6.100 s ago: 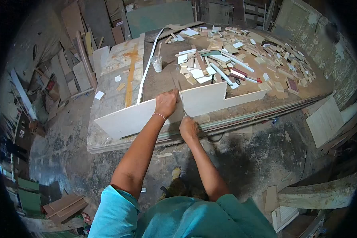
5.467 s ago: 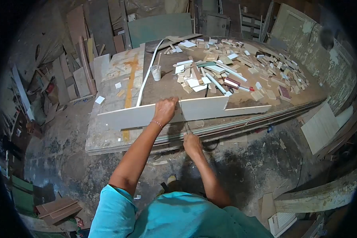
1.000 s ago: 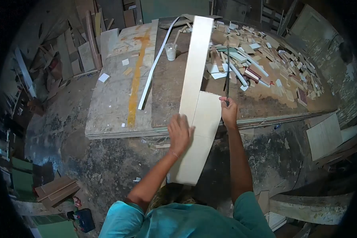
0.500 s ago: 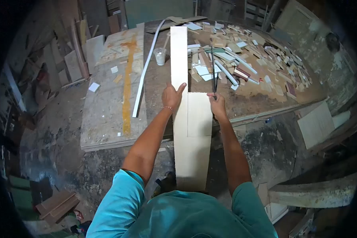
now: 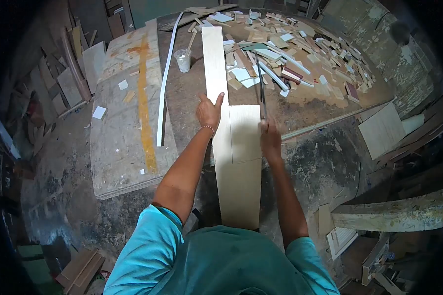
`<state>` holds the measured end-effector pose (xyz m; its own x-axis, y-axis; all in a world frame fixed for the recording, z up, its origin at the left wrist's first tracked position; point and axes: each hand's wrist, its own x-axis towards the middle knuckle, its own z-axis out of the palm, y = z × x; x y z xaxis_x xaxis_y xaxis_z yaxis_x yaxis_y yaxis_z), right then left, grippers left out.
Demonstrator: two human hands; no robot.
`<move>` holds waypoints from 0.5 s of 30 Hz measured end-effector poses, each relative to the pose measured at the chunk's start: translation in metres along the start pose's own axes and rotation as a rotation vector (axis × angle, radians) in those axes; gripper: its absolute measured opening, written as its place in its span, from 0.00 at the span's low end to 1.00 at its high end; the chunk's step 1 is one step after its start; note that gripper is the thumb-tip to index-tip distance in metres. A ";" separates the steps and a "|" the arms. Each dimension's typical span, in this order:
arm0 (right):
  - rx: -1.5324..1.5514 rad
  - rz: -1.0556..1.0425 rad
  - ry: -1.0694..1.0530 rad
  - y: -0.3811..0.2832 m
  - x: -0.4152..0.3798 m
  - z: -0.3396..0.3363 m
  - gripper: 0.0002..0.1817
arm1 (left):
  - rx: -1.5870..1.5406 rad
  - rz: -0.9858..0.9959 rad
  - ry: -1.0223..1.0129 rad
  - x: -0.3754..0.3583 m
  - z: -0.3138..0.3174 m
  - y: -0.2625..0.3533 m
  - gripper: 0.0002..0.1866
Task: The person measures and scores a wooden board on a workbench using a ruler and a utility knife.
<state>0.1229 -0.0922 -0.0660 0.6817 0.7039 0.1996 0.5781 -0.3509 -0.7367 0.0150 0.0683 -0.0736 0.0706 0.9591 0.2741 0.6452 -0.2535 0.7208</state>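
Observation:
A long pale board (image 5: 238,191) runs from my body out over the work surface, narrower at its far end, with a step on its right side. Thin lines mark a rectangle on its wider part. My left hand (image 5: 210,112) grips the left edge of the narrow part, thumb on top. Beside the board's right edge, my right hand (image 5: 270,140) is closed on a long, thin dark tool (image 5: 262,88), perhaps a saw seen edge-on. The tool points away from me, and its lower end is hidden by my fingers.
Many wood offcuts (image 5: 325,64) lie heaped at the back right. Left of the board are a plastic cup (image 5: 183,61), a long white strip (image 5: 165,88) and a stained sheet (image 5: 120,108). A thick beam (image 5: 394,216) stands at the lower right.
My right hand has moved toward my body along the board's right edge, with the tool. My left hand keeps its grip. The whole view has shifted slightly.

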 end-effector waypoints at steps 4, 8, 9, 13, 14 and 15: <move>-0.068 -0.026 -0.101 -0.003 -0.055 0.014 0.20 | 0.000 -0.022 -0.028 0.001 -0.001 -0.003 0.33; -0.152 -0.021 -0.216 -0.047 -0.082 -0.002 0.24 | -0.013 -0.015 -0.034 0.000 -0.008 -0.001 0.32; -0.207 -0.007 -0.260 -0.053 -0.083 -0.004 0.26 | -0.019 -0.019 -0.038 -0.001 -0.009 -0.001 0.32; -0.328 0.015 -0.376 -0.067 -0.074 -0.002 0.31 | 0.011 -0.002 -0.007 -0.001 -0.008 -0.001 0.31; -0.352 -0.008 -0.387 -0.070 -0.073 0.000 0.31 | 0.010 0.005 -0.001 0.000 -0.007 -0.002 0.31; -0.376 -0.031 -0.399 -0.072 -0.072 0.002 0.31 | 0.010 0.012 0.004 -0.001 -0.006 -0.002 0.31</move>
<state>0.0318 -0.1167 -0.0286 0.4813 0.8712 -0.0967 0.7654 -0.4715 -0.4380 0.0091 0.0673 -0.0709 0.0750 0.9556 0.2851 0.6517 -0.2634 0.7113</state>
